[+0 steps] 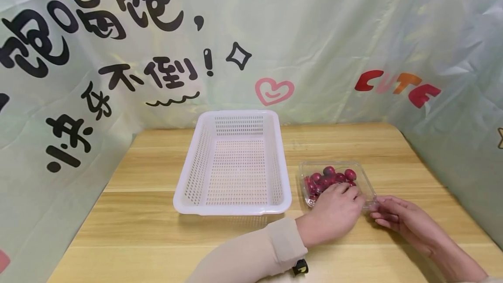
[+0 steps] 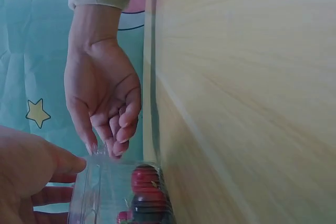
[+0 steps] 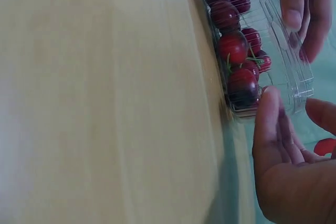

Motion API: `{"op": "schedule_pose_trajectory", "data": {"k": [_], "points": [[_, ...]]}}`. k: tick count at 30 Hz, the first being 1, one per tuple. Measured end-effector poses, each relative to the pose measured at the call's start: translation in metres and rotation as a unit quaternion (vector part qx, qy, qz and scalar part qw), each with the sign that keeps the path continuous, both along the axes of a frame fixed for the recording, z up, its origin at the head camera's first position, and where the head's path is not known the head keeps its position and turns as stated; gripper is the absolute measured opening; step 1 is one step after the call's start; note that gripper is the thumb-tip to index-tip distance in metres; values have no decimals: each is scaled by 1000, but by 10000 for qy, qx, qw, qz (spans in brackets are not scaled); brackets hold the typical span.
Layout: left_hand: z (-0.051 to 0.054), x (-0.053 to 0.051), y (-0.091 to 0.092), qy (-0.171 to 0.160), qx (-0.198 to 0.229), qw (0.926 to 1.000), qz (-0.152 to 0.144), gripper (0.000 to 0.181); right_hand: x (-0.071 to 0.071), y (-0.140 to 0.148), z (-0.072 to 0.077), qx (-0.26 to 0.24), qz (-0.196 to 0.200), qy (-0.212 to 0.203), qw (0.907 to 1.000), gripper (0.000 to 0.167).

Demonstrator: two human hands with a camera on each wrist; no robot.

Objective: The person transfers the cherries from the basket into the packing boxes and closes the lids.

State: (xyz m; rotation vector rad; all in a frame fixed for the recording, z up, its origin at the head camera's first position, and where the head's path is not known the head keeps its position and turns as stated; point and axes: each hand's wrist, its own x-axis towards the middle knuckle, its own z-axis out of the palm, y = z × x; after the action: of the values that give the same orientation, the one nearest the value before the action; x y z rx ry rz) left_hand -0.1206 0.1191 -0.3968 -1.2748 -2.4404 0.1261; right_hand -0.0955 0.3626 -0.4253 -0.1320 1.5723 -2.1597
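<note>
A clear plastic box point(image 1: 367, 182) of dark red cherries point(image 1: 329, 171) sits on the table, right of the basket. My left hand point(image 1: 339, 213) reaches across from the left, its fingers over the box's open top. In the right wrist view, the left hand point(image 3: 307, 9) has thumb and fingers apart, with no cherry visible between them. With thumb and fingertips, my right hand point(image 1: 406, 222) holds the box's near right corner. The left wrist view shows the right hand point(image 2: 105, 93) palm towards the camera at the box's end. Some cherries are hidden behind the left hand.
A white perforated basket point(image 1: 232, 210) stands left of the box on the wooden table point(image 1: 141, 213). Behind and along the sides hangs a printed pale green cloth point(image 1: 314, 47). A dark wrist device point(image 1: 300, 267) is below the left sleeve.
</note>
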Motion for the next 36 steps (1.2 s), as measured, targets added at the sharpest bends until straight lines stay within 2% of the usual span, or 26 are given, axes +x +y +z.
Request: {"op": "schedule_pose_trajectory", "data": {"k": [3, 7, 14, 17, 24, 30, 36], "points": [[2, 0, 5, -15, -106, 9999, 10, 35, -1, -1, -3, -748, 243, -310, 9964, 44], [4, -1, 12, -96, -203, 9997, -37, 36, -3, -1, -6, -1562, 536, -714, 9837, 48], [2, -3, 22, -237, -286, 9992, -130, 37, -5, 0, -11, -2240, 851, -917, 9665, 52], [1, -4, 24, -284, -265, 9992, -133, 36, -6, 0, -13, -2337, 970, -944, 9628, 54], [-1, -3, 29, -367, -420, 9984, -26, 38, -5, -2, -14, -2346, 927, -858, 9639, 53], [-2, -1, 30, -198, -582, 9981, 91, 41, -6, -5, -12, -2125, 785, -639, 9719, 49], [-6, 0, 31, -267, -592, 9978, 137, 42, -6, -6, -10, -1792, 688, -559, 9798, 46]]}}
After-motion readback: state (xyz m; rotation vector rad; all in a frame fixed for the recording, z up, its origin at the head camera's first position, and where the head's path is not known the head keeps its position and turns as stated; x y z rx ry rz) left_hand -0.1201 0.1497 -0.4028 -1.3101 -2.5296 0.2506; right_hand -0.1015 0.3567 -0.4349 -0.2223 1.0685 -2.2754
